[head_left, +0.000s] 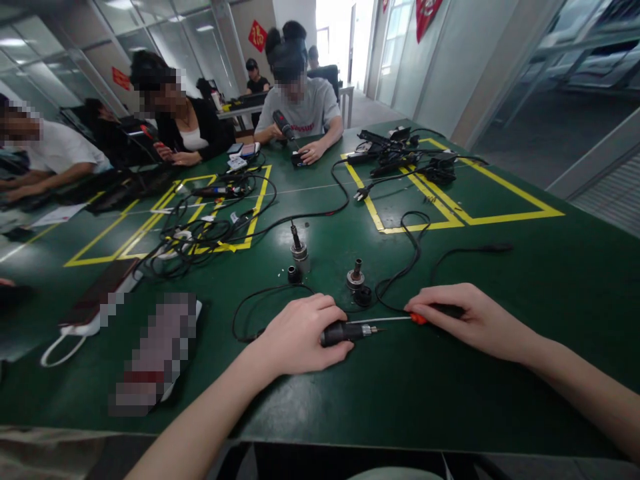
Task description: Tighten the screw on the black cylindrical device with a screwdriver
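My left hand (305, 333) is wrapped round a black pen-like power tool (345, 333), which lies on the green table (400, 393) with its metal tip pointing right. In my right hand (463, 317), thumb and fingers pinch the orange-red handle of a screwdriver (419, 319). Its thin shaft runs left, just behind the black tool. Beyond my hands a metal part with an upright bit (299, 250) stands on the table, and a shorter metal part (355, 277) is to its right. Small dark rings lie beside both.
A phone (157, 347) and a power strip (107, 307) lie at left. Tangled cables (193, 243) spread over yellow tape outlines; more black cables and adapters (400, 153) lie at the back right. Several people sit across the table, one holding a power drill (284, 125).
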Demonstrator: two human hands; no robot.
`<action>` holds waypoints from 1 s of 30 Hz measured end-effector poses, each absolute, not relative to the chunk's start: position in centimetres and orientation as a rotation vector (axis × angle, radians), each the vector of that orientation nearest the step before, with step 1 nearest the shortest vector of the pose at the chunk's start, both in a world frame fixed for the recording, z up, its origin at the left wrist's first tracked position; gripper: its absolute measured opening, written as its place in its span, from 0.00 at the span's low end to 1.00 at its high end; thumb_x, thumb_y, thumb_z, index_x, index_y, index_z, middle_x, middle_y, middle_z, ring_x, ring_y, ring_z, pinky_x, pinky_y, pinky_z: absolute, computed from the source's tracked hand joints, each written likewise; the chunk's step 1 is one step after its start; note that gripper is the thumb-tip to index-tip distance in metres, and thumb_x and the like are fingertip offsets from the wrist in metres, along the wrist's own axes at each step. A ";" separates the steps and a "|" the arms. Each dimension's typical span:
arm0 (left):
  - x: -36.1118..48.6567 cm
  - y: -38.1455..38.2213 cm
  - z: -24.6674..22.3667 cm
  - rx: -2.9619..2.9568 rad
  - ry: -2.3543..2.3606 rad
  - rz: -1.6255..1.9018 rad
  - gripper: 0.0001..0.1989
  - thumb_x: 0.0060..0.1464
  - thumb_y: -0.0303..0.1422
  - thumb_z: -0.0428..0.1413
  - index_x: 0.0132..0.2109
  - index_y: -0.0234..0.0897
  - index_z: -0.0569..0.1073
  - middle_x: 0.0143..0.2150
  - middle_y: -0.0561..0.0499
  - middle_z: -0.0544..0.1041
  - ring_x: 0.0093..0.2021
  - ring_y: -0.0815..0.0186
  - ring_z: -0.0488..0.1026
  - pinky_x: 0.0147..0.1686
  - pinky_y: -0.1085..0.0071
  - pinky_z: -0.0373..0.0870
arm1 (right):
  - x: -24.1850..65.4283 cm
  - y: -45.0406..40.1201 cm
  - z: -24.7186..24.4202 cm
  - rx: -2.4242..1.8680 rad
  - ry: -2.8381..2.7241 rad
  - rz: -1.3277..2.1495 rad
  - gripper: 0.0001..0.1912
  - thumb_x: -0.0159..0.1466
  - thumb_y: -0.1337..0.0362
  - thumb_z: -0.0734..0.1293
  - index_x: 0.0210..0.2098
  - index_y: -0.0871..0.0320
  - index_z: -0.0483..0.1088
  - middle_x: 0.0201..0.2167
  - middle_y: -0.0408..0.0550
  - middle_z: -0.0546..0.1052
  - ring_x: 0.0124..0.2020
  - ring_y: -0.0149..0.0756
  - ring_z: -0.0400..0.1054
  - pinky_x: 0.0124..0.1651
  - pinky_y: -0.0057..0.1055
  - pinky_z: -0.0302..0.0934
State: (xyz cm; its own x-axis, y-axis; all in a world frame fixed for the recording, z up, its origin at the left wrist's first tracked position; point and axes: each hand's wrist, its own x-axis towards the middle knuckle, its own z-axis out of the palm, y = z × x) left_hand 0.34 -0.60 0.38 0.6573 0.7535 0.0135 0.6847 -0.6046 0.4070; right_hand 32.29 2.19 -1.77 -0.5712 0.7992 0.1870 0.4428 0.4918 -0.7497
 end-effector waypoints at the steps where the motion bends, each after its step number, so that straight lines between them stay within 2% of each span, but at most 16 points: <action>1: 0.4 -0.6 0.4 2.510 1.135 0.258 0.09 0.62 0.37 0.67 0.46 0.39 0.81 0.42 0.50 0.81 0.43 0.60 0.79 0.42 0.67 0.74 | 32.4 2.2 -2.1 -1.007 -2.191 0.878 0.28 0.76 0.39 0.65 0.37 0.52 0.85 0.29 0.49 0.85 0.29 0.43 0.80 0.33 0.35 0.75; 4: 0.4 -0.7 0.4 2.514 1.130 0.249 0.10 0.62 0.38 0.67 0.46 0.38 0.81 0.42 0.50 0.81 0.43 0.60 0.79 0.42 0.67 0.74 | 32.7 2.2 -2.9 -1.013 -2.156 0.853 0.26 0.74 0.38 0.68 0.40 0.51 0.85 0.33 0.51 0.86 0.32 0.44 0.80 0.35 0.36 0.76; 9: 0.5 -0.6 0.4 2.521 1.130 0.233 0.10 0.62 0.38 0.67 0.47 0.38 0.81 0.42 0.49 0.81 0.43 0.59 0.79 0.42 0.66 0.74 | 32.8 2.2 -3.3 -1.022 -2.121 0.953 0.26 0.75 0.39 0.67 0.38 0.52 0.84 0.29 0.50 0.83 0.22 0.37 0.73 0.23 0.31 0.69; 11: 0.5 -0.6 0.4 2.522 1.134 0.234 0.10 0.62 0.38 0.67 0.47 0.38 0.81 0.42 0.49 0.82 0.43 0.59 0.79 0.42 0.66 0.74 | 32.8 2.2 -3.5 -1.045 -2.100 0.972 0.26 0.75 0.39 0.66 0.40 0.53 0.84 0.29 0.49 0.83 0.21 0.36 0.72 0.22 0.31 0.68; 16: 0.4 -0.6 0.4 2.510 1.133 0.242 0.10 0.62 0.38 0.67 0.47 0.38 0.81 0.43 0.49 0.82 0.43 0.59 0.80 0.42 0.66 0.74 | 32.9 2.2 -3.9 -1.078 -2.027 0.938 0.27 0.73 0.36 0.68 0.50 0.52 0.83 0.30 0.51 0.84 0.28 0.42 0.77 0.31 0.36 0.77; 21: 0.4 -0.6 0.4 2.500 1.130 0.256 0.09 0.62 0.37 0.66 0.46 0.39 0.80 0.42 0.49 0.81 0.43 0.59 0.79 0.42 0.67 0.74 | 32.4 2.1 -2.1 -1.050 -2.039 0.983 0.24 0.70 0.38 0.72 0.44 0.53 0.84 0.32 0.52 0.85 0.31 0.44 0.80 0.35 0.37 0.78; 24: 0.3 -0.6 0.4 2.496 1.124 0.269 0.08 0.63 0.36 0.65 0.46 0.39 0.80 0.42 0.50 0.81 0.43 0.60 0.79 0.42 0.67 0.74 | 32.0 2.0 -1.1 -1.046 -2.011 0.981 0.24 0.67 0.38 0.75 0.40 0.53 0.84 0.30 0.51 0.84 0.30 0.42 0.79 0.33 0.36 0.77; 30: 0.2 -0.6 0.4 2.485 1.124 0.271 0.08 0.62 0.36 0.65 0.46 0.39 0.80 0.42 0.50 0.81 0.42 0.60 0.79 0.41 0.67 0.74 | 31.8 2.1 -1.4 -1.060 -2.080 0.879 0.31 0.74 0.35 0.65 0.39 0.53 0.85 0.32 0.52 0.85 0.30 0.42 0.79 0.30 0.35 0.74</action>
